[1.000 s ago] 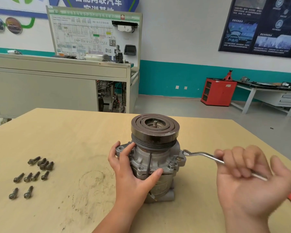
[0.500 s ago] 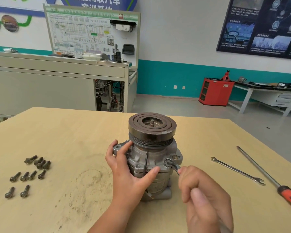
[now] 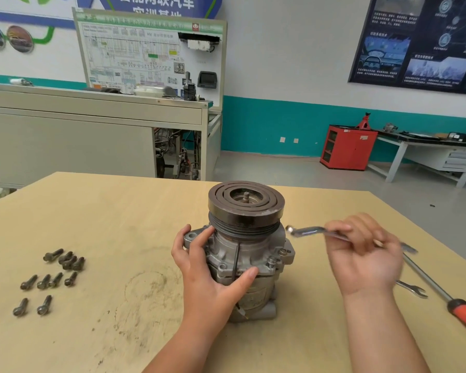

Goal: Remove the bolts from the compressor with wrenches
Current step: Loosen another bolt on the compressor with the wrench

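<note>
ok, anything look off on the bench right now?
Nothing damaged or spilled. The compressor stands upright, steadied by the left hand. The right hand holds the wrench off the bolts. Only oddity: a ring-shaped scuff mark on the table.

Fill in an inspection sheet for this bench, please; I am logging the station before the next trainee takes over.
Surface: wooden table, scuffed, with a dirty ring mark near the middle.
Job's things: compressor upright, pulley on top; at least one bolt still in its flange; ten removed bolts grouped at the left.
Clutter: second wrench and orange-handled screwdriver lying at the right.
Hands: left hand grips the compressor body; right hand holds a wrench in the air beside the pulley, off the bolt.
Cables: nothing seen on the table.
Surroundings: training panel bench, red cabinet, white workbench.
</note>
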{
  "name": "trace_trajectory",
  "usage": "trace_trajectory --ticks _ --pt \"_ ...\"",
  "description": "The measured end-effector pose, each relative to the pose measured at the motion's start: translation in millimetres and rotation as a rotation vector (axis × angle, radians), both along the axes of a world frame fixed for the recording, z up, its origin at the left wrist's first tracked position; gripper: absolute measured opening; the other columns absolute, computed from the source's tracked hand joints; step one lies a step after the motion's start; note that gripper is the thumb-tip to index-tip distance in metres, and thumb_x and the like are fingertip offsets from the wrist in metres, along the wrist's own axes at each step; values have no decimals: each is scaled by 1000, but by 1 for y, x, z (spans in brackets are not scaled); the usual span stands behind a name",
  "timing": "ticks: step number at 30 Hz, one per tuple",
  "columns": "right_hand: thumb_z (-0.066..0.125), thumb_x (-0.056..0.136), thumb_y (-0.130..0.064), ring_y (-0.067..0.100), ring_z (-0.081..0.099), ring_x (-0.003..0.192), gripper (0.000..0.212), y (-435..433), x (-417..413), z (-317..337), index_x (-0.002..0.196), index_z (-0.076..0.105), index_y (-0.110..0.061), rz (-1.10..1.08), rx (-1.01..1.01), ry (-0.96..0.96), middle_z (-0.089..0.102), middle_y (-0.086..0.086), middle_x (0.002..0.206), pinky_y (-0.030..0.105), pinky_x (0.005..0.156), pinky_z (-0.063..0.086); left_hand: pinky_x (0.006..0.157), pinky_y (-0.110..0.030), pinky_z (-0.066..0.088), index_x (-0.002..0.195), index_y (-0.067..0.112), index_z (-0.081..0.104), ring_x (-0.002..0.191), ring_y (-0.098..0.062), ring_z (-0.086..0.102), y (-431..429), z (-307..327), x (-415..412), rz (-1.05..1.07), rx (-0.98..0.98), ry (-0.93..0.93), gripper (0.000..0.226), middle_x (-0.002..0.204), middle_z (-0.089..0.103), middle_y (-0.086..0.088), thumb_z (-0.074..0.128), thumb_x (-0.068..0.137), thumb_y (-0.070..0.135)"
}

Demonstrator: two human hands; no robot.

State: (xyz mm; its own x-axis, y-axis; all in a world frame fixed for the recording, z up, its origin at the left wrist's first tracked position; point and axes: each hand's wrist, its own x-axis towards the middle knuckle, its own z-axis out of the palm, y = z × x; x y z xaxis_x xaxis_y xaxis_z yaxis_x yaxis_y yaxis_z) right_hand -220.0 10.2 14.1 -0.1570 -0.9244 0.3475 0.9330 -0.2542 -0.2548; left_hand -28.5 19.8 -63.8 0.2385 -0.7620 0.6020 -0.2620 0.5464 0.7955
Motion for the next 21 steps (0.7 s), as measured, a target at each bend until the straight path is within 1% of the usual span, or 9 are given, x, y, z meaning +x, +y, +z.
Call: trace_trajectory --ticks 2,4,6,9,13,15,17,19,21 --pt "45 65 -21 10 21 39 15 27 0 3 52 40 -18 -250 -5 33 25 -8 44 24 59 46 94 3 25 120 42 41 131 10 20 0 0 0 1 2 -4 78 144 13 8 72 50 59" --pt "50 60 -36 9 21 39 21 52 14 6 49 41 -22 -539 44 223 25 -10 41 24 64 44 94 3 25 120 41 42 130 11 20 0 0 0 -1 1 -5 78 144 13 7 71 50 59" --pt "55 63 -46 9 21 40 31 64 36 10 46 45 -23 -695 -5 354 23 -11 40 21 67 42 94 3 25 119 41 42 130 12 19 0 0 0 0 -2 -5 77 144 13 6 71 50 59" --pt "66 70 -53 10 26 42 36 72 61 5 48 55 -26 -750 -197 487 23 -7 43 13 65 39 96 1 25 119 42 42 131 9 20 0 0 0 1 -5 -2 77 144 13 7 71 50 59" --pt "61 71 -60 5 35 45 39 75 80 -3 49 56 -28 -809 -216 611 30 -8 46 18 67 39 95 2 24 119 42 42 132 8 20 -2 -1 0 8 -18 -6 76 144 14 5 72 51 59" --pt "61 70 -48 11 35 47 29 79 82 -6 50 56 -29 -815 -183 732 35 -13 47 24 68 39 94 3 24 119 41 42 130 12 19 -2 0 0 12 -22 -13 76 144 15 0 72 52 59" --pt "48 72 -33 18 33 47 22 85 82 -7 51 51 -29 -825 -184 920 35 -10 47 28 62 36 94 3 23 120 40 42 129 16 18 -3 0 0 15 -26 -21 76 144 15 -2 72 52 59" --pt "46 73 -32 20 32 47 21 86 80 -3 52 48 -30 -817 -200 1069 33 -4 48 34 56 31 93 4 23 120 38 43 128 18 17 -3 0 0 16 -26 -23 76 144 16 -3 72 52 58" --pt "54 74 -38 15 32 46 24 82 68 3 51 49 -31 -732 -222 1058 35 -11 47 34 53 29 93 4 23 120 38 43 128 18 18 -3 -1 0 16 -24 -20 76 144 16 -1 72 52 58"
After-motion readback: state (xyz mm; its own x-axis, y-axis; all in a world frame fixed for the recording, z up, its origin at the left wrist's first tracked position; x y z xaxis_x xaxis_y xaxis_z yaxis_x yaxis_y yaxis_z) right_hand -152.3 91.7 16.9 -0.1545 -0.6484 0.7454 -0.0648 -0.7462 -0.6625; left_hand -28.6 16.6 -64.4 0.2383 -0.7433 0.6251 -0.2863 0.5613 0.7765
